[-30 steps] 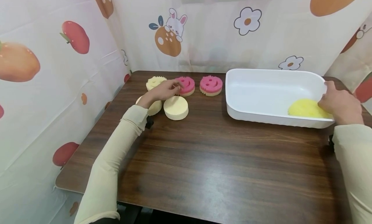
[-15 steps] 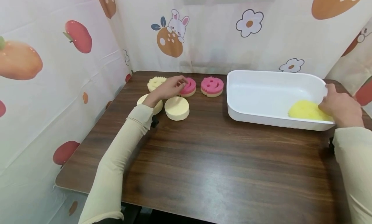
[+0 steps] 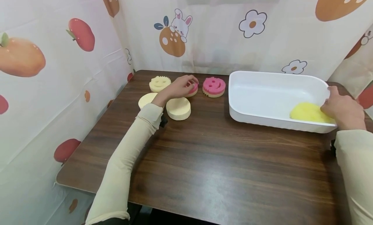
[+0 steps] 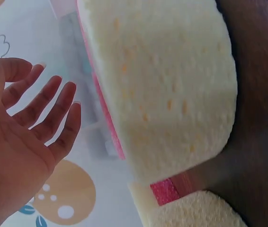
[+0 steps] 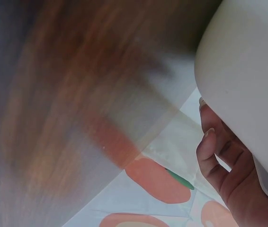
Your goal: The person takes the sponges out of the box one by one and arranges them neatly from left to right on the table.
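We read no writing. Left hand point(image 3: 181, 86), fingers loose, hovers over a pink foam sponge point(image 3: 193, 88); right hand point(image 3: 342, 110) apparently grips the smooth white tub point(image 3: 262, 118).

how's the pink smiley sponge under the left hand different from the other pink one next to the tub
The pink sponge under the left hand is mostly covered by the left hand, so its face is hidden; the free pink sponge shows its whole smiley face. The covered one lies further from the white tub; the free one lies just beside its left wall, untouched. Both are round, pink on top with a cream base, lying on the table.
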Demonstrator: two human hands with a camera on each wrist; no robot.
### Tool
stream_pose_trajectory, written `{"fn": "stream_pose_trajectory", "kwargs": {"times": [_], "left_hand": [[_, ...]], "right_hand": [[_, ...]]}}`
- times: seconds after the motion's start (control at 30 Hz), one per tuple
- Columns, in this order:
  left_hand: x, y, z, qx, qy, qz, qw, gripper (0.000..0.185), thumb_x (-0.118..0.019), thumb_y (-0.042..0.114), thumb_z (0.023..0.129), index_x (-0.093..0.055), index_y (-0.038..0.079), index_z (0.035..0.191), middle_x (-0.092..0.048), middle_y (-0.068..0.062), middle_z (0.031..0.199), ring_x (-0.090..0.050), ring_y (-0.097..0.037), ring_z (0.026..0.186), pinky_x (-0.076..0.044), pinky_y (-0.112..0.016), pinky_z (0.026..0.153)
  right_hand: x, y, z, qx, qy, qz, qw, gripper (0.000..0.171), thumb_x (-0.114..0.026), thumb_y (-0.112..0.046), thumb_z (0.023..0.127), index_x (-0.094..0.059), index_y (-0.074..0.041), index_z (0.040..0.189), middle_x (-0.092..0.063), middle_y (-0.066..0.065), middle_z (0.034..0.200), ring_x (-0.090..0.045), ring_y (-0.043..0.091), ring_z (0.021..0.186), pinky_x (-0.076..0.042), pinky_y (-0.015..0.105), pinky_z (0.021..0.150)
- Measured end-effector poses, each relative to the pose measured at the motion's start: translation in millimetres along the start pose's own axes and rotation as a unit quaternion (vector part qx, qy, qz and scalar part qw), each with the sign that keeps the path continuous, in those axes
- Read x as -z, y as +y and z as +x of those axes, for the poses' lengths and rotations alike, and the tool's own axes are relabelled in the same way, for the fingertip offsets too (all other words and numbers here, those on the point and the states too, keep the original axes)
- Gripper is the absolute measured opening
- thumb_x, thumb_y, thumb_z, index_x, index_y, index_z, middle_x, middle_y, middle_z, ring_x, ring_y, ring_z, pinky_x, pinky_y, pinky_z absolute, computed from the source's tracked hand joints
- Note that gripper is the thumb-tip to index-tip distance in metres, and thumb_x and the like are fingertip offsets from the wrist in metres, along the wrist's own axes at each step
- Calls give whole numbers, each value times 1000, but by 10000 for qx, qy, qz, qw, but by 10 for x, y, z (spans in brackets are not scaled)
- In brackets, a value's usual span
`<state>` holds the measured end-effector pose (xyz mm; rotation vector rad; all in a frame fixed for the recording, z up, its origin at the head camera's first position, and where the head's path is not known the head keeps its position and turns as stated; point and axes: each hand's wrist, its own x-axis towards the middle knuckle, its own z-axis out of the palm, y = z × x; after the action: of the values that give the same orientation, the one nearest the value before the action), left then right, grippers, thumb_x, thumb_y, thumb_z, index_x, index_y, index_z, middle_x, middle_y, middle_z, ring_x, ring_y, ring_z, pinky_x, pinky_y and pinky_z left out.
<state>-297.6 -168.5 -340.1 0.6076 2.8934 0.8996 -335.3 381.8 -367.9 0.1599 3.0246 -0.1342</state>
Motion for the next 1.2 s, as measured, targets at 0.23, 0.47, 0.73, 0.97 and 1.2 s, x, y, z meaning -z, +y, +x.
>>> {"fn": "stream_pose_trajectory", "kwargs": {"times": [0.23, 0.47, 0.73, 0.97, 1.2], "left_hand": [[-85, 136, 34, -243, -92, 190, 9995, 36, -44, 20, 104, -54, 2, 133, -59, -14, 130, -57, -23, 119, -47, -38, 102], [-182, 264, 120, -393, -158, 179, 9989, 37, -48, 19, 103, -52, 2, 135, -56, -16, 135, -54, -24, 125, -45, -39, 106], [-312, 457, 280, -534, -155, 163, 9983, 38, -50, 17, 102, -50, 3, 137, -56, -11, 137, -53, -21, 124, -45, -35, 107], [-372, 606, 396, -473, -268, 297, 9981, 38, -46, 19, 103, -49, 6, 138, -56, -9, 134, -53, -17, 122, -45, -28, 106], [-471, 657, 424, -503, -260, 196, 9982, 34, -48, 21, 103, -51, 9, 135, -57, -7, 129, -53, -16, 119, -45, -27, 103]], "right_hand": [[-8, 9, 7, 36, 29, 3, 10000, 75, -44, -22, 95, -3, 2, 153, -45, 43, 113, -53, 48, 84, -46, 59, 71], [-55, 27, 32, 35, -3, -15, 10000, 75, -44, -22, 95, -4, 2, 153, -47, 42, 110, -54, 46, 83, -47, 58, 69], [-8, 29, 59, 71, 132, -11, 9999, 75, -45, -21, 94, -5, 3, 153, -46, 42, 110, -53, 47, 83, -47, 58, 69], [40, 35, 39, 59, 141, -48, 9999, 75, -43, -22, 94, -4, 2, 153, -44, 43, 115, -52, 51, 89, -46, 61, 74], [-1, 27, 25, 84, 85, 64, 9999, 75, -45, -20, 94, -4, 2, 153, -47, 41, 108, -52, 46, 82, -46, 57, 70]]}}
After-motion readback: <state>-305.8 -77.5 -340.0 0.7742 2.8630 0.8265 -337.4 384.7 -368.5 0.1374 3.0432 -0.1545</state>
